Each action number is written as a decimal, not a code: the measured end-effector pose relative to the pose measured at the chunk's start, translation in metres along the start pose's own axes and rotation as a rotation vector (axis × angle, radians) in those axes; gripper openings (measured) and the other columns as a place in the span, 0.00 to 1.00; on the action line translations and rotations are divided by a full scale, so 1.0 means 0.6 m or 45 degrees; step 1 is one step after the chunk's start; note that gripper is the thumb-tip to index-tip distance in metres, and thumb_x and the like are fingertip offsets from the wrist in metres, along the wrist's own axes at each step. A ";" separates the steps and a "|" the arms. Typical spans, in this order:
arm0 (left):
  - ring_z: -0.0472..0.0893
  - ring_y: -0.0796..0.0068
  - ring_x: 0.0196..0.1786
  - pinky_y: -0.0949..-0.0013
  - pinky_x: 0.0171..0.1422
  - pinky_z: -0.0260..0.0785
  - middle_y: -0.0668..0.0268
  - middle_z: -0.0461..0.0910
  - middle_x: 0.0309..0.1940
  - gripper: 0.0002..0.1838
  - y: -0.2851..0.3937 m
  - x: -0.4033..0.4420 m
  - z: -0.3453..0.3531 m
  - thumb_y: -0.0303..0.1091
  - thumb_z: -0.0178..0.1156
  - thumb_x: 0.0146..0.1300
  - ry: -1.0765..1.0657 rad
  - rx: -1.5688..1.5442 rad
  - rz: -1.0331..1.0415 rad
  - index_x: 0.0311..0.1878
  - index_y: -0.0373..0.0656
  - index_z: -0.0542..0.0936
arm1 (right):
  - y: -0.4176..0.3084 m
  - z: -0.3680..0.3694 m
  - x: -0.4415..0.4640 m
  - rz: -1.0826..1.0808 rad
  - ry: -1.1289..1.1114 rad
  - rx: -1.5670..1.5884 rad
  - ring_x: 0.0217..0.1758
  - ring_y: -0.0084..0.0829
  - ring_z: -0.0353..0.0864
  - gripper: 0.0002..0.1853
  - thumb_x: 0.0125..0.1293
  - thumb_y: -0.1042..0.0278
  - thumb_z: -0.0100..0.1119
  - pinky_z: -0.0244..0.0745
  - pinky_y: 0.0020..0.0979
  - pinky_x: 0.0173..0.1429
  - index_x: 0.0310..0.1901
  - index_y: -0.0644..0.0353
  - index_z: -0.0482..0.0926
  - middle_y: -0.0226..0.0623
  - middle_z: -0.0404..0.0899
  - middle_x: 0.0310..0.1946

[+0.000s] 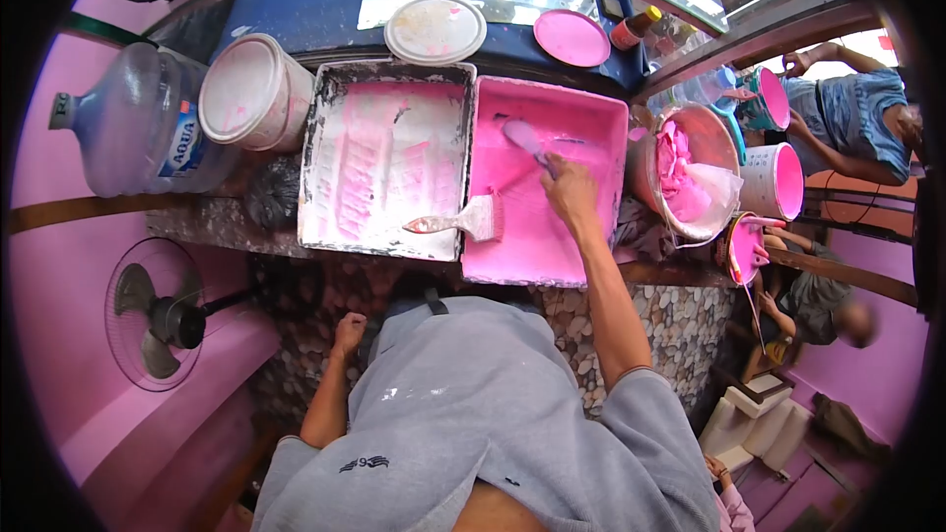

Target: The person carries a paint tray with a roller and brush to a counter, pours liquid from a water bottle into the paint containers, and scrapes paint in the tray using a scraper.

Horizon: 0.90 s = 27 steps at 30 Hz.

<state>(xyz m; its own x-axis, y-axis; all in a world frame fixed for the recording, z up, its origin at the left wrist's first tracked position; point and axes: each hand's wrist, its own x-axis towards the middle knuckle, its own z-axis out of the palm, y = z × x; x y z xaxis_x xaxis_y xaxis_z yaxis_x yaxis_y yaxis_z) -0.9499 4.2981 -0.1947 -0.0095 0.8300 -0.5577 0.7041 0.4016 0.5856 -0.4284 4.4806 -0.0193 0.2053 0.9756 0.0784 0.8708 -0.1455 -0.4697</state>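
Observation:
My right hand (572,193) is closed round the handle of a pink-coated scraper (525,137), whose blade is over the pink paint in the right-hand tray (619,153). Left of it stands a white tray (307,177) streaked with pink. A paintbrush (480,219) lies across the edge between the two trays, its bristles over the pink one. Down beside my body, away from the trays, my left hand (350,332) hangs with its fingers curled together; nothing shows in it.
A lidded tub (246,94) and a water jug (148,128) stand at left, above a fan (158,313). Two lids (436,30) lie behind the trays. At right are a bucket (734,143), pink paint pots (787,180) and people (857,99).

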 end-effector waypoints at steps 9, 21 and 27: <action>0.81 0.65 0.37 0.66 0.43 0.71 0.58 0.81 0.32 0.11 -0.010 0.012 0.004 0.37 0.60 0.54 0.002 -0.042 -0.046 0.35 0.40 0.79 | 0.037 -0.022 -0.016 0.213 -0.108 0.007 0.35 0.47 0.79 0.19 0.57 0.62 0.52 0.73 0.43 0.41 0.50 0.56 0.76 0.47 0.80 0.31; 0.81 0.62 0.39 0.65 0.45 0.71 0.57 0.81 0.32 0.11 -0.004 0.017 0.003 0.38 0.61 0.53 -0.024 0.110 0.019 0.36 0.41 0.80 | 0.086 -0.076 -0.049 0.341 -0.002 -0.072 0.37 0.53 0.78 0.17 0.56 0.62 0.54 0.72 0.47 0.45 0.47 0.55 0.78 0.52 0.79 0.32; 0.80 0.61 0.38 0.64 0.44 0.71 0.57 0.81 0.32 0.12 0.010 0.017 0.000 0.38 0.61 0.52 -0.032 0.126 0.045 0.35 0.40 0.79 | 0.095 -0.137 -0.027 0.199 0.058 -0.263 0.35 0.49 0.79 0.14 0.54 0.64 0.54 0.73 0.46 0.43 0.42 0.58 0.78 0.50 0.79 0.27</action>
<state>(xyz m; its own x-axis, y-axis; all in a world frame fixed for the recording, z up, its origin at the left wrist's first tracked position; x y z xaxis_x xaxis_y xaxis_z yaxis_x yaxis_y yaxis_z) -0.9458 4.3090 -0.1964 0.0337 0.8325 -0.5529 0.7705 0.3307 0.5449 -0.3453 4.4431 0.0250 0.3602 0.9309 0.0609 0.8987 -0.3288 -0.2903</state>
